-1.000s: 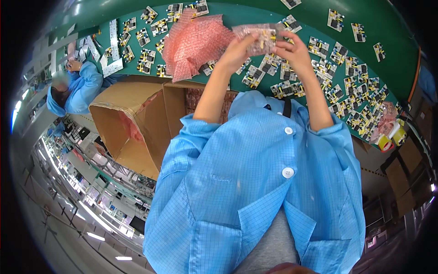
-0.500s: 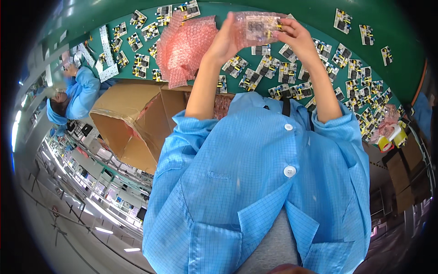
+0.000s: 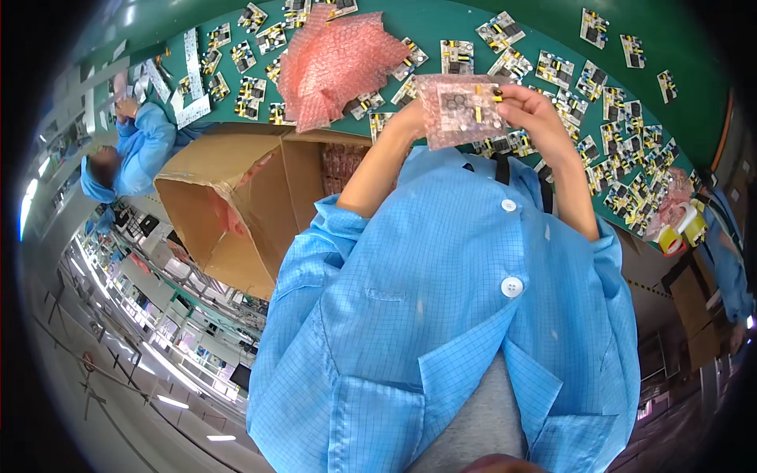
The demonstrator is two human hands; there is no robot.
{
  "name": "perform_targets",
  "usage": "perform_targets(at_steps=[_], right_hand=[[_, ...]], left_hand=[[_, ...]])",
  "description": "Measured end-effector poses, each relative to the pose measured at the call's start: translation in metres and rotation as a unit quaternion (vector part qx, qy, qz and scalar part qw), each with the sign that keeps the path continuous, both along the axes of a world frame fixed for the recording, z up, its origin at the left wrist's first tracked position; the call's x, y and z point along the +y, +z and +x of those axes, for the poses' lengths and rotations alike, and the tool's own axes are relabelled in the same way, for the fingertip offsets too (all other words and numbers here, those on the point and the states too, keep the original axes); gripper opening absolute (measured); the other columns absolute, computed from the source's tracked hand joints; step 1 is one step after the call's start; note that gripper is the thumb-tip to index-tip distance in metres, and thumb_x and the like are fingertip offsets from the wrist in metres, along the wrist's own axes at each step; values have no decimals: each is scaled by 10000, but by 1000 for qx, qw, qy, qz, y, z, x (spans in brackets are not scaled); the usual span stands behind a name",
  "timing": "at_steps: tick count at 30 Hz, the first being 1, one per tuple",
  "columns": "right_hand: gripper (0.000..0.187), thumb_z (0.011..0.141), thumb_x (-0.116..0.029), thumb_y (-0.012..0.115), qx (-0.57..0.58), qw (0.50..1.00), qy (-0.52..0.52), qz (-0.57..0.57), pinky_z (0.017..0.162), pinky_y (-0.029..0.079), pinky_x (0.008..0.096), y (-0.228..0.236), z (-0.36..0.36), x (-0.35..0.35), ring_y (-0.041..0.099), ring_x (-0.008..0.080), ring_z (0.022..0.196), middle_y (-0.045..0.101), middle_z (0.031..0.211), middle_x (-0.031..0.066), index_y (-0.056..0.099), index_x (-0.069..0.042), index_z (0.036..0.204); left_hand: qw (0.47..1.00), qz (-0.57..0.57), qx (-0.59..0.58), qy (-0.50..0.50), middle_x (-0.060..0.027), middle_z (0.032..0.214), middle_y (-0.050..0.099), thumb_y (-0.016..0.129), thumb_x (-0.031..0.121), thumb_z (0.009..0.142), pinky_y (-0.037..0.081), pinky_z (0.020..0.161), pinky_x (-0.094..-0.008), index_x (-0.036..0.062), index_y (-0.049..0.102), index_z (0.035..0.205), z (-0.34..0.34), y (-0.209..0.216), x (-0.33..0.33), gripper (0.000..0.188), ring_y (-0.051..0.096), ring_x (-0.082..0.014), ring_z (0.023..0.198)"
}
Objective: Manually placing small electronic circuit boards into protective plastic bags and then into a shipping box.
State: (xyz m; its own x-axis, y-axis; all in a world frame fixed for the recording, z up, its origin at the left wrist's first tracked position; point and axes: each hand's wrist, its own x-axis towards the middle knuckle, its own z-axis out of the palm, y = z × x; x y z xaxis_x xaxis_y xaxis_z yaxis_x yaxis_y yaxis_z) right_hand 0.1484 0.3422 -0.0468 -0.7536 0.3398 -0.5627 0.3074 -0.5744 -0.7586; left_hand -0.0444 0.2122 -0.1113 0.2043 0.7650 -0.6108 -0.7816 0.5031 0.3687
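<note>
A pink bubble-wrap bag (image 3: 434, 132) is held in front of my chest, close to the table's near edge. Inside it, seen through the plastic, lies a circuit board (image 3: 465, 110) with black and yellow parts. My left hand (image 3: 408, 121) grips the bag's left side; its fingers are mostly hidden behind the bag. My right hand (image 3: 533, 118) is closed at the bag's right end, thumb and fingers pinching that edge and the board's end there. A pile of pink bubble-wrap bags (image 3: 339, 63) lies on the table beyond my left hand.
Many loose circuit boards (image 3: 555, 69) cover the green table (image 3: 441, 20). An open cardboard box (image 3: 217, 169) stands left of me, with pink wrap inside. Tape rolls (image 3: 682, 229) sit at the right edge. A co-worker in blue (image 3: 146, 150) works at far left.
Both hands have come nearer to my body with the bag and the board in it. The bag now hangs lower, over the table's near edge.
</note>
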Motion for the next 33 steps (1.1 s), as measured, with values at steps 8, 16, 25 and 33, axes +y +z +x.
perform_targets(at_steps=[8,16,25,33], right_hand=[[411,899,-113,661,64,996,31,-53,821,503,228,10,13,-22,643,93,974,684,1136,62,557,-8,1282],[352,923,-170,648,32,994,-104,-17,607,398,176,-10,-6,-35,531,24,691,687,968,-10,606,-44,1249],[450,949,-178,624,-20,987,-129,93,714,478,212,-32,-41,-8,556,56,762,678,1095,21,539,-11,1358],[345,954,-125,597,-39,969,-124,208,946,491,302,-47,57,90,625,151,1065,632,1278,63,575,-57,1291]], left_hand=[[979,145,144,28,-37,952,697,645,114,916,546,731,-241,21,658,1012,10,20,-11,134,656,-83,826],[983,106,-93,119,-132,1266,617,469,291,1017,562,894,-421,10,504,1317,2,46,-17,412,643,-239,1103],[961,67,192,188,-62,1124,663,660,182,937,556,866,-389,41,591,1178,-9,5,30,287,646,-189,1016],[890,-88,437,102,-102,973,664,697,258,902,563,766,-363,-23,589,1059,-99,-76,76,339,665,-228,885]])
